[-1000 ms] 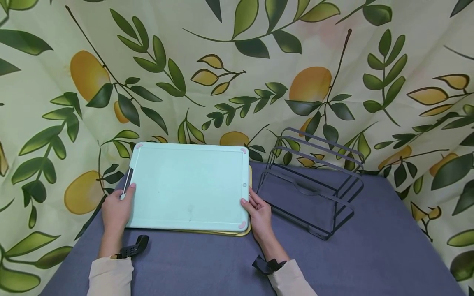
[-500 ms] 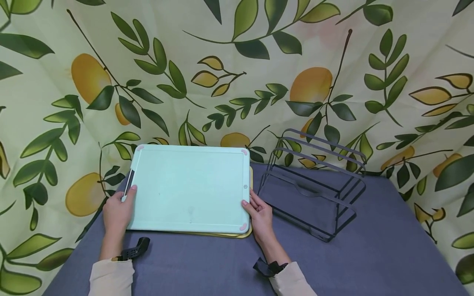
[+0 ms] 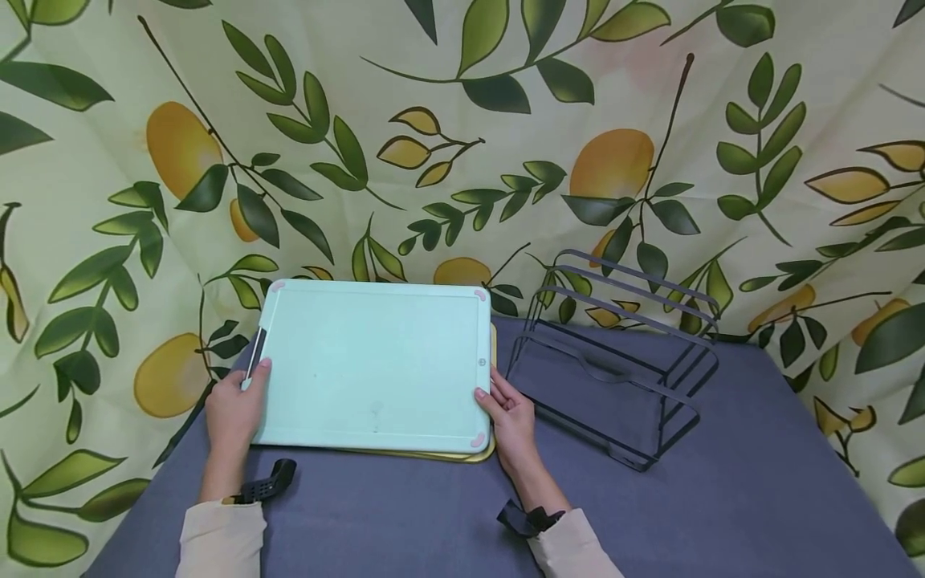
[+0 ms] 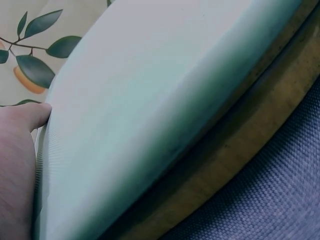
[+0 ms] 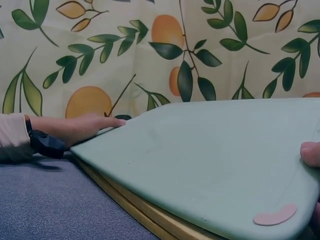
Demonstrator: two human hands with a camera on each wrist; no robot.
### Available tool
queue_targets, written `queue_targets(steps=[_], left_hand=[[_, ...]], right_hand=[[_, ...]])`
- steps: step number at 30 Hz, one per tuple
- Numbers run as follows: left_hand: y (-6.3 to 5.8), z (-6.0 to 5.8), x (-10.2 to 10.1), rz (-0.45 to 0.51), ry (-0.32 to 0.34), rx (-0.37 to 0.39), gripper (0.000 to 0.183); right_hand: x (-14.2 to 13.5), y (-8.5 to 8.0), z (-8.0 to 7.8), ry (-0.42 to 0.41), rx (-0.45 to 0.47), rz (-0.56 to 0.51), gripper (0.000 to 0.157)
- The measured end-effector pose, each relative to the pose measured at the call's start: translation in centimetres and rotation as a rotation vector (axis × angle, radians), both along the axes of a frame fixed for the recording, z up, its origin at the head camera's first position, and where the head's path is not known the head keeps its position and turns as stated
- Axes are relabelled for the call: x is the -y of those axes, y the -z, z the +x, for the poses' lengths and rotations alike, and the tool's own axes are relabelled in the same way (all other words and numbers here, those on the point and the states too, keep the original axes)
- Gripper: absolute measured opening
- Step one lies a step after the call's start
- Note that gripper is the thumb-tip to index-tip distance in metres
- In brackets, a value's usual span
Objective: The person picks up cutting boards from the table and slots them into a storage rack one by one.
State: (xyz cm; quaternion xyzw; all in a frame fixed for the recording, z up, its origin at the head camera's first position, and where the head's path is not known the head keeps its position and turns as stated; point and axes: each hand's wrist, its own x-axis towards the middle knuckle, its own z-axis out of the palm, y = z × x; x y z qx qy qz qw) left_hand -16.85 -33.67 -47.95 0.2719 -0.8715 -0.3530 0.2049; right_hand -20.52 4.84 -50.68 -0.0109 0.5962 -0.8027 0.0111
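Fingers (image 3: 506,387) of the left hand (image 3: 234,411) and right hand (image 3: 516,425) grip a mint-green cutting board (image 3: 376,365) above a yellow-edged board (image 4: 225,167) over the surface (image 3: 383,522), the grasp seemingly made but neither board in the wire rack (image 3: 614,379).

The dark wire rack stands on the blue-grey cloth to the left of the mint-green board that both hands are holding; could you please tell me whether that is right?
Not quite: the head view shows the dark wire rack standing on the blue-grey cloth to the right of the mint-green board, which the left hand and right hand are holding.
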Motion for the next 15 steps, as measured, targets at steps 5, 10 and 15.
queue_targets(steps=[5, 10, 15], left_hand=[[-0.04, -0.32, -0.28, 0.000, 0.018, 0.007, 0.067], [-0.24, -0.28, -0.40, 0.033, 0.018, 0.011, 0.072], [-0.34, 0.12, -0.10, 0.050, -0.012, 0.025, 0.071]], right_hand=[[-0.46, 0.17, 0.27, 0.016, 0.008, 0.010, 0.059], [-0.55, 0.07, 0.46, 0.012, 0.008, 0.012, 0.060], [-0.42, -0.29, 0.37, -0.018, 0.009, 0.047, 0.059]])
